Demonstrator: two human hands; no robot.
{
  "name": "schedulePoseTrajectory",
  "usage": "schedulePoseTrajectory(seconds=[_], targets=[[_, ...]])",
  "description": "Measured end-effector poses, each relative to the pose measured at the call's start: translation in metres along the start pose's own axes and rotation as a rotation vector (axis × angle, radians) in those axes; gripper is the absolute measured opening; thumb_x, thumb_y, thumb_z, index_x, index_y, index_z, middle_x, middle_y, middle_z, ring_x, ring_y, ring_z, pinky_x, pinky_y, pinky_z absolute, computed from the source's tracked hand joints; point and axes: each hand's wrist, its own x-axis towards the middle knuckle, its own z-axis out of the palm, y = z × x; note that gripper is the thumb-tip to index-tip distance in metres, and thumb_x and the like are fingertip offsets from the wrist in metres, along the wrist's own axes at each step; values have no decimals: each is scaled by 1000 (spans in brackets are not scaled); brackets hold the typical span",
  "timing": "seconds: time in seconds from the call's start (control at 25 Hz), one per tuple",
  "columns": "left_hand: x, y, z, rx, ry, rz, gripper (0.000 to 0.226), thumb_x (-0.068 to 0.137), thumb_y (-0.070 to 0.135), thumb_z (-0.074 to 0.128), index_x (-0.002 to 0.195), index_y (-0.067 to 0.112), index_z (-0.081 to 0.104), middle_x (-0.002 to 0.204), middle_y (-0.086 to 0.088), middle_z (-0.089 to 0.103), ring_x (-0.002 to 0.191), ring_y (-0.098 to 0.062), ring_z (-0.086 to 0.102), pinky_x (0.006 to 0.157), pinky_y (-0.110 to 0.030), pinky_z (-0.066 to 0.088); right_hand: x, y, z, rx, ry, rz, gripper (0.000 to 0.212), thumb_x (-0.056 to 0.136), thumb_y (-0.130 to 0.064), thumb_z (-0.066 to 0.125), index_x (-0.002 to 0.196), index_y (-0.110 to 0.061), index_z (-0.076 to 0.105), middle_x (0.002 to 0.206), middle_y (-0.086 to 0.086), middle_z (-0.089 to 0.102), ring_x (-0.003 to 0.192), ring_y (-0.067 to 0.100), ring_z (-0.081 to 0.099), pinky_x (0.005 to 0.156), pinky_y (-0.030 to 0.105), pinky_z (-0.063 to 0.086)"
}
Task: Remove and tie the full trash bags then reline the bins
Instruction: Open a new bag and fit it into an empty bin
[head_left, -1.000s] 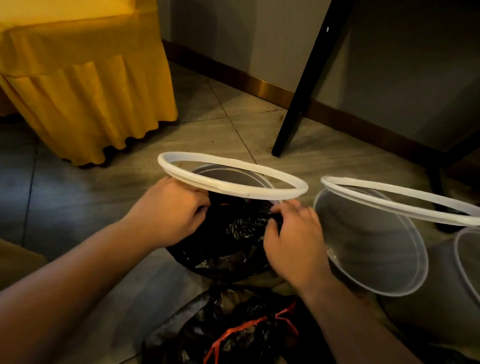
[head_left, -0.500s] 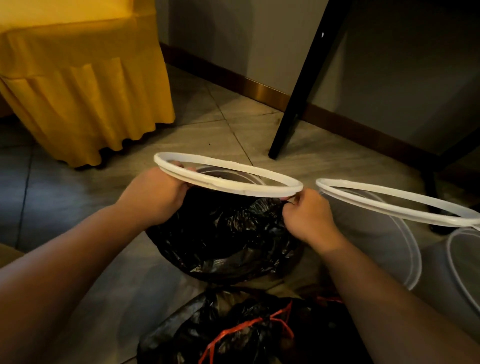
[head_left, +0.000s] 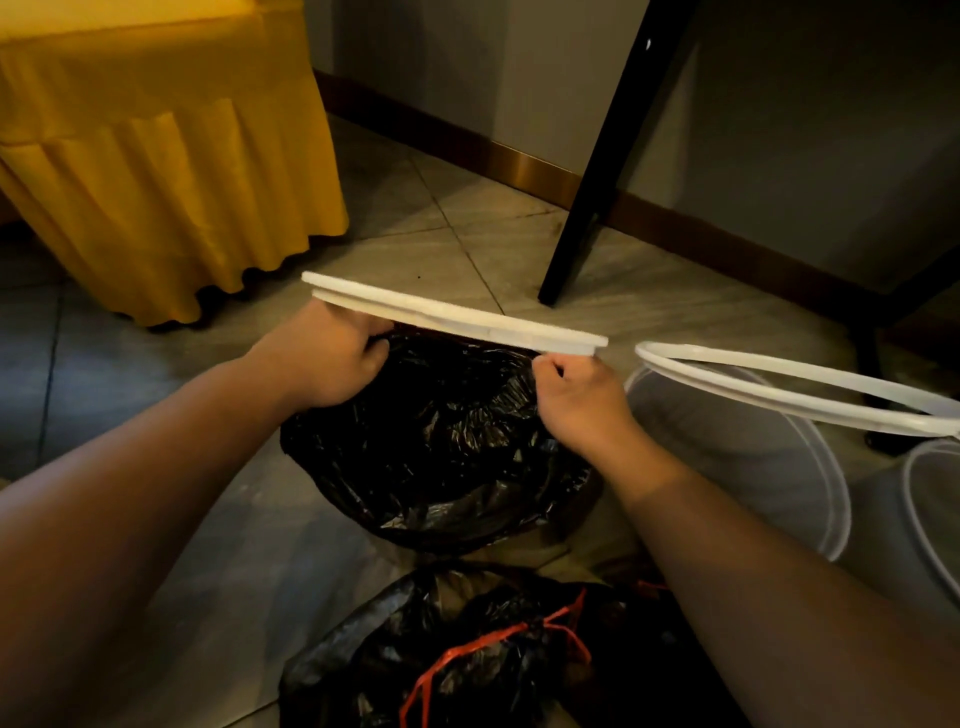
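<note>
A white plastic bin ring (head_left: 457, 316) is seen almost edge-on above a black bin liner (head_left: 441, 447) that covers the bin under it. My left hand (head_left: 327, 358) grips the liner's top edge just under the ring's left end. At the ring's right end my right hand (head_left: 576, 389) pinches the liner edge. A tied black trash bag (head_left: 467, 660) with red drawstrings lies on the floor nearest to me.
A second white ring (head_left: 779, 387) sits on a clear bin (head_left: 753, 457) to the right, and another clear bin (head_left: 930, 519) is at the right edge. A black table leg (head_left: 597, 192) stands behind, and a yellow-skirted table (head_left: 156, 156) at the far left.
The ring has tipped from an open oval to nearly edge-on. My hands have spread to its two ends, and the black liner now spreads wide over the bin.
</note>
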Motion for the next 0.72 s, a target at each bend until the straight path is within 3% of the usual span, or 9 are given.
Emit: schedulePoseTrajectory(seconds=[0.16,0.28,0.4,0.52,0.6,0.72], targets=[[10,-9,-4,-6,-117,-91,30,100,20,59,126,19,73,121,-12,72,113,-31,63,99,-41,52,14,-6,-1,-13,22,-43,31,98,-31,54,78,-14,71,80,8,73,80,28,69,73,36,57],[17,-14,-9,35,-156,-153,36,99,17,57,131,27,71,121,-9,73,114,-31,64,99,-42,54,24,-10,-3,-101,-7,-73,14,93,-22,61,96,-22,74,100,4,73,94,24,67,78,31,51],[27,-16,-11,20,-230,-208,54,96,12,58,144,36,61,137,-8,66,127,-30,59,106,-41,51,35,-20,-6,-208,-107,-117,30,86,-15,60,112,-24,73,114,5,68,107,26,62,89,36,54],[34,-18,-10,7,-288,-216,65,92,8,60,149,40,55,146,-7,60,134,-28,54,109,-39,47,50,-34,-1,-298,-144,-176,15,89,-19,54,86,-14,68,94,11,66,94,33,62,77,36,52],[36,-21,-8,-35,-307,-210,64,95,10,58,148,45,54,146,-3,60,135,-25,54,110,-39,45,59,-39,3,-267,-114,-170,32,96,-22,53,66,-11,54,71,10,56,78,32,56,65,30,40],[37,-27,-3,-93,-266,-206,40,103,31,58,140,45,61,131,4,69,119,-17,61,99,-35,50,66,-36,5,-158,-90,-158,32,95,-23,61,68,-5,69,68,12,66,72,30,63,57,30,42]])
